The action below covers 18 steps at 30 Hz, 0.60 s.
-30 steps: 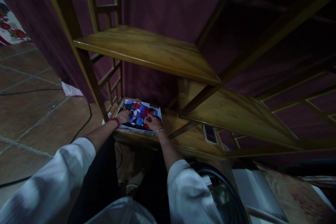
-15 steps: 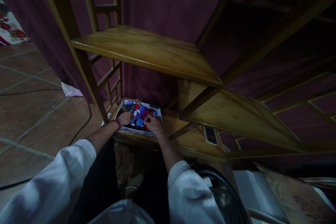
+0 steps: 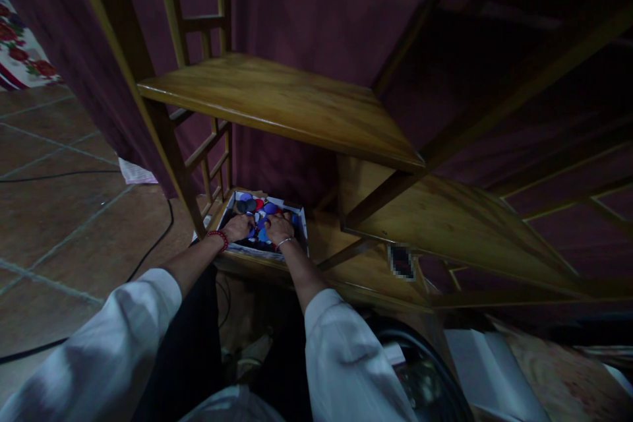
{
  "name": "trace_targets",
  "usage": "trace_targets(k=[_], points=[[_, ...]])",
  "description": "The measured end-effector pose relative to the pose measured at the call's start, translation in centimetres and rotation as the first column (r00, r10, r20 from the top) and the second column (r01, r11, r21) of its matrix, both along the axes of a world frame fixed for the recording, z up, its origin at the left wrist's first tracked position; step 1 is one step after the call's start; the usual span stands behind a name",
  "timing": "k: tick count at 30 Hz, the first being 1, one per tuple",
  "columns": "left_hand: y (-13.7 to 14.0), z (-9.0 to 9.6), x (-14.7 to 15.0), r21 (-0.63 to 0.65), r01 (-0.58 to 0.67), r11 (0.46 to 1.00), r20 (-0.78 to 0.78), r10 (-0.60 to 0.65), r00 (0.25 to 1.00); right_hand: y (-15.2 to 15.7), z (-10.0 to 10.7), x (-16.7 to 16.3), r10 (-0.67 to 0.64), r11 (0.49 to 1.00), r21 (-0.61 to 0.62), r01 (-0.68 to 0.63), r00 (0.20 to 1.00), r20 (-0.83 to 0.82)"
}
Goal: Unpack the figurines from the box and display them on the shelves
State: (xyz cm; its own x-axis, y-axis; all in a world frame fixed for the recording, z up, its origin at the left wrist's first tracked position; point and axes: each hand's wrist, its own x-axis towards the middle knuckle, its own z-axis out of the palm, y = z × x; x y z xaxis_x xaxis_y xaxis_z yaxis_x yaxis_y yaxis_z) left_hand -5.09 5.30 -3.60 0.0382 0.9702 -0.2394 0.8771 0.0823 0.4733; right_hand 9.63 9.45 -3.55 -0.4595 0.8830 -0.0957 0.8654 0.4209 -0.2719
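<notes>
A shallow white-edged box (image 3: 302, 232) sits on the low wooden shelf. Inside lie several small round pieces that look like bottle caps (image 3: 270, 208), in blue, purple, red, white and black. My left hand (image 3: 238, 228), with a red bead bracelet at its wrist, reaches into the left part of the box. Its fingers are curled down among the caps, and what they grip is hidden. Close beside it, right of the box's middle, my right hand (image 3: 279, 228) rests over the caps with its fingers somewhat apart. A thin bracelet circles that wrist.
A wooden shelf board (image 3: 277, 109) spans above the box, with lattice bars (image 3: 208, 148) at its left. Farther right on the low shelf is a dark, pixelated rectangle (image 3: 401, 261). A black round object (image 3: 425, 369) stands below. Cables (image 3: 155, 247) cross the tiled floor.
My right hand has shifted left across the caps, closer to my left hand. My left hand stays in nearly the same place. The view has moved slightly.
</notes>
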Motion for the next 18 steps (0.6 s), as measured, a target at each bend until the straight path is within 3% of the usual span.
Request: trace_targets(k=[9,18], points=[[-0.15,0.47,0.16,-0.017,0.018,1.000,-0.003,-0.018,1.000,-0.15,0.07,-0.83,-0.118,0.993,-0.015,0.118,0.993,0.002],[-0.07,0.03,0.12,-0.009,-0.019,1.000,-0.015,0.019,1.000,0.06,-0.34,-0.91,-0.256,0.961,-0.135,0.242,0.961,-0.104]])
